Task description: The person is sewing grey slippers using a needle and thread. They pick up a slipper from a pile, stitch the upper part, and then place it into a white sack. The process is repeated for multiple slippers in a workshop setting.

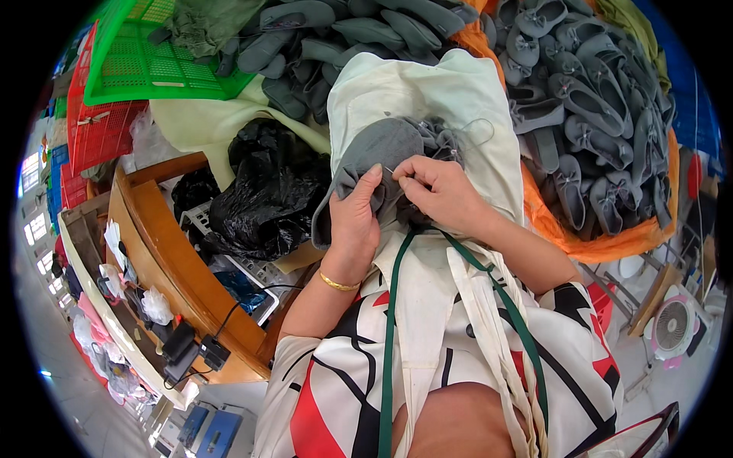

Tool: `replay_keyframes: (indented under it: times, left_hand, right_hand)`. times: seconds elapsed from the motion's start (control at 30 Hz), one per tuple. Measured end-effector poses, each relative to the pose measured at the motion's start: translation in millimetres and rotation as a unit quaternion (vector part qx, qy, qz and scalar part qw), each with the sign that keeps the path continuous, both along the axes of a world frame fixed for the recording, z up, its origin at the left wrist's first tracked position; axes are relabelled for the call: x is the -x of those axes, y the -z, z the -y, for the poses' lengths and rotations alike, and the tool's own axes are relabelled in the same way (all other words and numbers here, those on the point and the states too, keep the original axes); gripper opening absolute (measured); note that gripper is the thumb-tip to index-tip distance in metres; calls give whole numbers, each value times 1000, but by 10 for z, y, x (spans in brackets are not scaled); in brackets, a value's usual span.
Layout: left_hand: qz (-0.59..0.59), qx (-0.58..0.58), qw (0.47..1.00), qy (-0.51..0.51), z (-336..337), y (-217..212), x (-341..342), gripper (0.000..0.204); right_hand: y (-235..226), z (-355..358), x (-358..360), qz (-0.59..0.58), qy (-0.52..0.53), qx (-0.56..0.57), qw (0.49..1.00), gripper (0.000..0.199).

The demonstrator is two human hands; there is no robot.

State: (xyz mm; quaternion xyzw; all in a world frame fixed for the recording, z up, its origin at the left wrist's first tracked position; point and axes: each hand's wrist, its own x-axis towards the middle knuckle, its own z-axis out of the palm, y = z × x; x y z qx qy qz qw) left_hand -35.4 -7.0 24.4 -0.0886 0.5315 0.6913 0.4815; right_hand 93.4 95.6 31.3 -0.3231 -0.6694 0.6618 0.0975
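My left hand [356,217] is closed on a grey fabric shoe [384,146], its thumb on the near side by the shoe's edge. The shoe lies over my lap, on a white apron [489,183], with its sole side partly turned up. Close beside the left thumb, my right hand [439,191] pinches a thin, pale sliver that looks like a sewing needle [390,171]. Its fingertips are at the shoe's near right edge. Just beyond the right hand, a bunch of small grey fabric bows [443,142] rests on the apron against the shoe.
An orange sack [561,243] full of grey shoes with bows [588,103] stands at the right. More grey shoes [351,34] are heaped ahead. Left are a green basket [168,95], a red crate [99,130], a black plastic bag [263,202] and a wooden table [164,244]. A fan [673,327] stands far right.
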Motion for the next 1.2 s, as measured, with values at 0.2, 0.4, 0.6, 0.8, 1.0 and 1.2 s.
replay_keyframes:
  times: [0.2,0.4,0.6,0.8,1.0,1.2]
  left_hand:
    - [4,2,1000,-3,-2,5,-4,41]
    - [2,-34,999,21,40,16,-31,41]
    - [32,-9,999,5,2,-48,-11,38]
    - [22,8,1000,-5,-5,-40,11,32]
    - [31,19,999,-8,-9,-35,22,29]
    - [12,-53,998,32,52,25,-81,26]
  right_hand:
    - [21,-22,-1,3,2,41,999,10]
    - [-21,-86,58,39,-2,135,990,10]
    - [65,-11,20,-11,-3,18,1000,11]
    - [99,12,-4,-31,-15,-34,999,11]
    - [168,62,-10,-41,-2,-89,995,11]
    - [-53,32,197,-2,51,35,998,10]
